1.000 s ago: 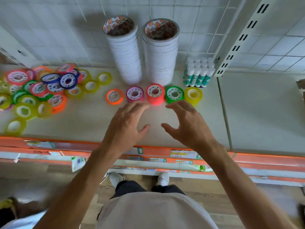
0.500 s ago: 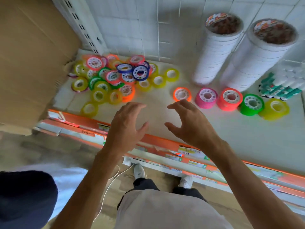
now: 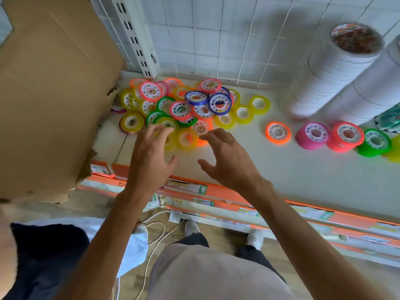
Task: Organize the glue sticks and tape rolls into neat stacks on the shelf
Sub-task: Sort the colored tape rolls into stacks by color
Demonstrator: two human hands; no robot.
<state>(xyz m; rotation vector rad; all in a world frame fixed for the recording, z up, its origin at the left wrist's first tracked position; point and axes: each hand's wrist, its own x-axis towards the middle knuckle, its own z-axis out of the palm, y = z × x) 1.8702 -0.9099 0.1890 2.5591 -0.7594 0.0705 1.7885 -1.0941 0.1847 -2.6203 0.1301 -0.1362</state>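
A loose pile of small coloured tape rolls (image 3: 184, 105) lies at the shelf's back left. My left hand (image 3: 151, 156) hovers just in front of it, fingers spread over the yellow rolls and holding nothing. My right hand (image 3: 227, 161) hovers beside it, fingers loosely bent, fingertips near an orange roll (image 3: 202, 128), also holding nothing. To the right a row of short stacks stands: orange (image 3: 278, 133), magenta (image 3: 312, 136), red (image 3: 344, 137), green (image 3: 374, 142). The glue sticks (image 3: 389, 120) show only partly at the right edge.
Two tall white tape towers (image 3: 329, 76) stand at the back right against the tiled wall. A cardboard sheet (image 3: 49, 94) rises at the left. The shelf (image 3: 281, 169) has an orange front rail (image 3: 216, 191). Another person's dark clothing (image 3: 43, 256) and a white cable (image 3: 155, 234) are below.
The view has swung left and both hands have moved left, from in front of the row of stacks to the loose pile. They hold nothing throughout.
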